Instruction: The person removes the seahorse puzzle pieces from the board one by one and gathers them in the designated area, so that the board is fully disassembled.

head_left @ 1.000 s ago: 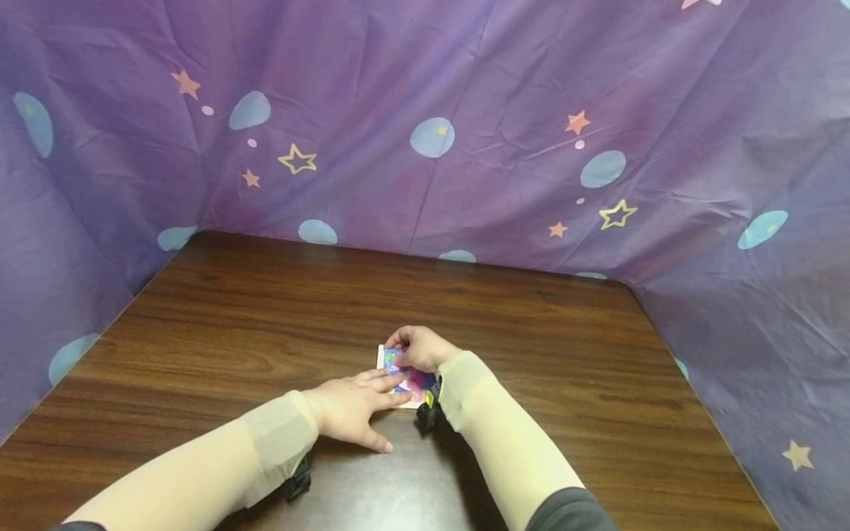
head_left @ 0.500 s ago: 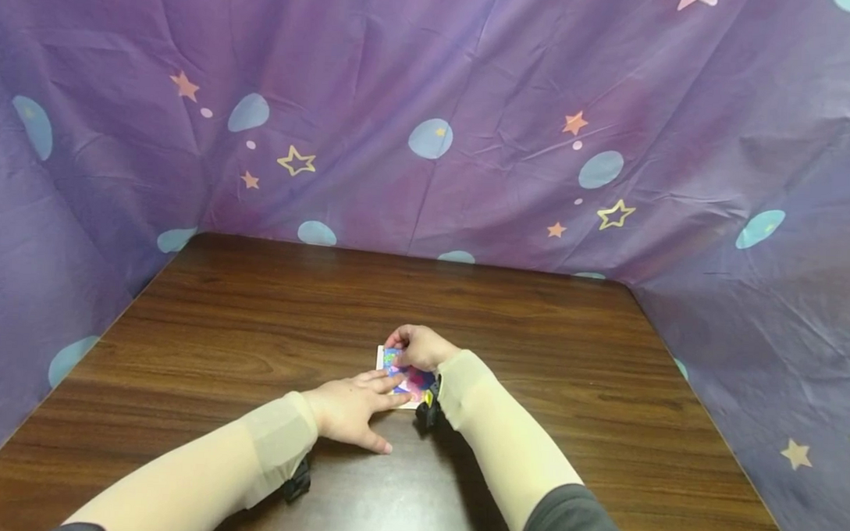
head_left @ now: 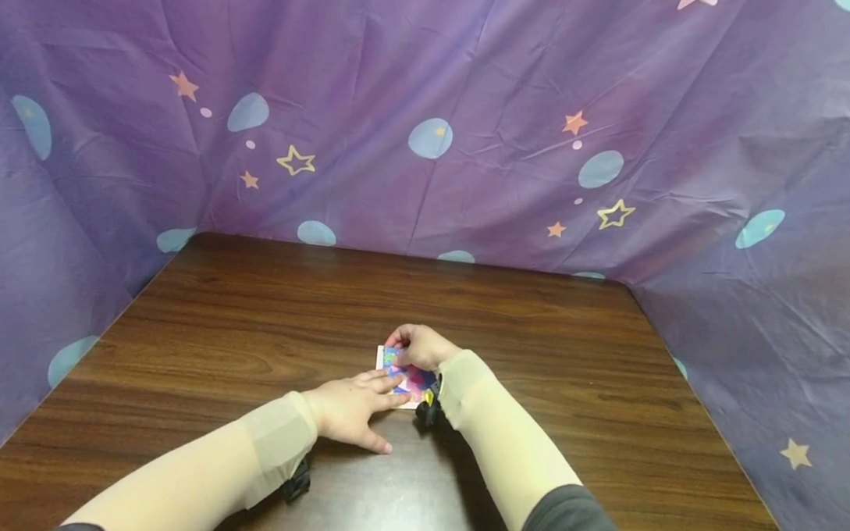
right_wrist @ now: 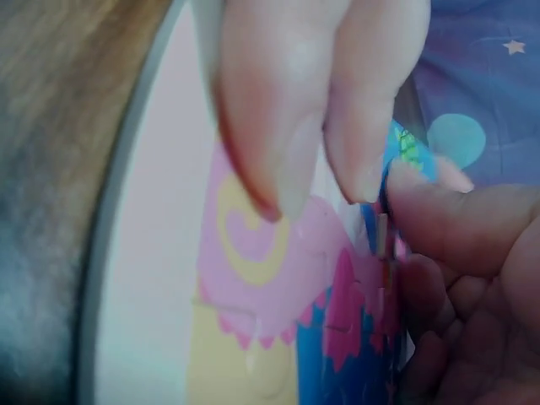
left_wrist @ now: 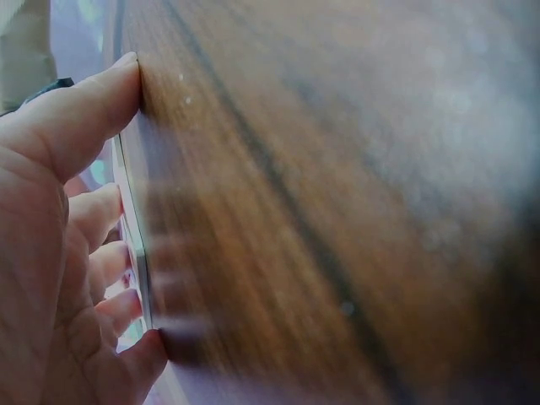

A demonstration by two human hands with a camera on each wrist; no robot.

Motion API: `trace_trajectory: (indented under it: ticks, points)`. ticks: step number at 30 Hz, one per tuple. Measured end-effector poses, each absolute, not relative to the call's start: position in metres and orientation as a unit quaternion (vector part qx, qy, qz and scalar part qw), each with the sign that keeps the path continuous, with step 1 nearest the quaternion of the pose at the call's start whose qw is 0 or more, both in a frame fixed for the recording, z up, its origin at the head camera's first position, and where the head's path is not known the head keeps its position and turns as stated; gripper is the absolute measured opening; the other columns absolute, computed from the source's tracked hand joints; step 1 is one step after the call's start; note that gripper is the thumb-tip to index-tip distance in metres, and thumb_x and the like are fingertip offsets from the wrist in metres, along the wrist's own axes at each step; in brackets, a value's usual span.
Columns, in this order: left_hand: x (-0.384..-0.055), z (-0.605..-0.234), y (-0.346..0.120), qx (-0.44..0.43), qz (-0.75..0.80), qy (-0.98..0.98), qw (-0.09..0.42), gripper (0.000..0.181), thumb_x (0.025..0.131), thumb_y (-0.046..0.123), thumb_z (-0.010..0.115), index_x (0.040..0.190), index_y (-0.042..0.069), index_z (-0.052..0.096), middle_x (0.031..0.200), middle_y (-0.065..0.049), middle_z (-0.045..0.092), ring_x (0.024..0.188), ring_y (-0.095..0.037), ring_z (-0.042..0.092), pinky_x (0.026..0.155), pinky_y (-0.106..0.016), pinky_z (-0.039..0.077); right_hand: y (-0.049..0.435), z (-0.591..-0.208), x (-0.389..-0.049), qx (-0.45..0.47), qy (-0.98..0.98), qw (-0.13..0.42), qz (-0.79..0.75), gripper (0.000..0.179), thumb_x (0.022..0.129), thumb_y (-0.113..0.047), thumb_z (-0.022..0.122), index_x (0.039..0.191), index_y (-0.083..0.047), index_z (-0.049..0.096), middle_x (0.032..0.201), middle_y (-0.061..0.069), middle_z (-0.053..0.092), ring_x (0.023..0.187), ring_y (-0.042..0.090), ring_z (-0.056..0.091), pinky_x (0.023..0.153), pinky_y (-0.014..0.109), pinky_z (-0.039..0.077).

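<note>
A small jigsaw puzzle (head_left: pixel 415 381) with a pink, blue and yellow picture lies on the brown table, inside a white border (right_wrist: pixel 143 253). My left hand (head_left: pixel 350 407) is spread flat, its fingertips resting on the puzzle's left and near part and its thumb out on the table. At the far left corner my right hand (head_left: pixel 425 349) pinches a blue and green puzzle piece (right_wrist: pixel 412 150) between thumb and finger. Seams between joined pieces show in the right wrist view. The hands cover part of the picture, and the pinched piece is mostly hidden.
Wood-grain table (head_left: pixel 269 307) surface surrounds the puzzle. Purple cloth (head_left: pixel 375 76) printed with stars and blue ovals hangs behind and along both sides. A black wrist camera (head_left: pixel 428 410) sits under the right wrist, close over the puzzle's near right corner.
Almost nothing differs. Both hands keep their places on the puzzle, and the head view has shifted very slightly.
</note>
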State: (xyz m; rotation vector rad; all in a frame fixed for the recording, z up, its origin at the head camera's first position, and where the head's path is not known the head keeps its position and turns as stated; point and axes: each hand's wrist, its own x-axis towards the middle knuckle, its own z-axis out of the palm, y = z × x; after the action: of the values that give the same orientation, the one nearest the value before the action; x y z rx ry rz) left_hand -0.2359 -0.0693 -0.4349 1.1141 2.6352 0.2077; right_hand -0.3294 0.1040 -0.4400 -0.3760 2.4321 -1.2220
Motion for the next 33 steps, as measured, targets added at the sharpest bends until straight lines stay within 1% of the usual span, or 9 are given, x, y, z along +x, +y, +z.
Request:
trace_trajectory:
  ticks: [6, 10, 15, 24, 28, 33]
  points:
    - [-0.2373, -0.436, -0.0683, 0.382, 0.073, 0.911, 0.136, 0.083, 0.079, 0.063, 0.064, 0.148, 0.025, 0.039, 0.158, -0.001, 0.024, 0.144, -0.026, 0.021, 0.115, -0.042, 0.024, 0.1066, -0.4418, -0.3303, -0.132, 0.856, 0.202, -0.458, 0.023, 0.078, 0.009, 0.07, 0.097, 0.0, 0.062, 0.084, 0.003, 0.058, 0.077, 0.012, 0.053, 0.065, 0.019, 0.045]
    - [-0.2371, -0.4361, -0.068, 0.38, 0.073, 0.912, 0.135, 0.083, 0.079, 0.063, 0.064, 0.149, 0.026, 0.039, 0.159, 0.0, 0.022, 0.145, -0.025, 0.02, 0.115, -0.041, 0.024, 0.1081, -0.4432, -0.33, -0.129, 0.858, 0.198, -0.456, 0.027, 0.077, 0.01, 0.07, 0.101, 0.001, 0.063, 0.086, 0.004, 0.06, 0.077, 0.012, 0.054, 0.064, 0.018, 0.046]
    - [-0.2366, -0.4362, -0.0679, 0.379, 0.073, 0.912, 0.137, 0.083, 0.079, 0.063, 0.064, 0.149, 0.026, 0.038, 0.159, 0.0, 0.021, 0.145, -0.025, 0.02, 0.115, -0.041, 0.024, 0.1107, -0.4447, -0.3294, -0.115, 0.86, 0.187, -0.461, 0.025, 0.077, 0.01, 0.069, 0.1, 0.002, 0.066, 0.087, 0.003, 0.063, 0.075, 0.011, 0.055, 0.062, 0.019, 0.045]
    - [-0.2367, -0.437, -0.0682, 0.381, 0.075, 0.911, 0.14, 0.083, 0.079, 0.063, 0.064, 0.149, 0.025, 0.039, 0.159, -0.001, 0.021, 0.145, -0.025, 0.019, 0.115, -0.042, 0.024, 0.1117, -0.4457, -0.3271, -0.089, 0.85, 0.195, -0.482, 0.025, 0.081, 0.006, 0.068, 0.105, 0.0, 0.071, 0.087, 0.002, 0.067, 0.074, 0.01, 0.056, 0.061, 0.019, 0.046]
    - [-0.237, -0.4366, -0.0681, 0.38, 0.075, 0.911, 0.14, 0.083, 0.08, 0.063, 0.064, 0.149, 0.025, 0.039, 0.159, -0.001, 0.021, 0.145, -0.024, 0.018, 0.115, -0.042, 0.024, 0.1114, -0.4461, -0.3263, -0.086, 0.848, 0.189, -0.487, 0.023, 0.082, 0.004, 0.069, 0.105, -0.001, 0.071, 0.086, 0.001, 0.067, 0.073, 0.01, 0.056, 0.059, 0.019, 0.046]
    - [-0.2372, -0.4368, -0.0684, 0.381, 0.074, 0.911, 0.139, 0.083, 0.08, 0.064, 0.063, 0.149, 0.025, 0.039, 0.159, -0.001, 0.021, 0.145, -0.024, 0.018, 0.115, -0.042, 0.024, 0.1122, -0.4482, -0.3269, -0.085, 0.848, 0.175, -0.494, 0.018, 0.082, 0.004, 0.069, 0.099, 0.001, 0.07, 0.081, 0.001, 0.064, 0.07, 0.01, 0.055, 0.058, 0.019, 0.045]
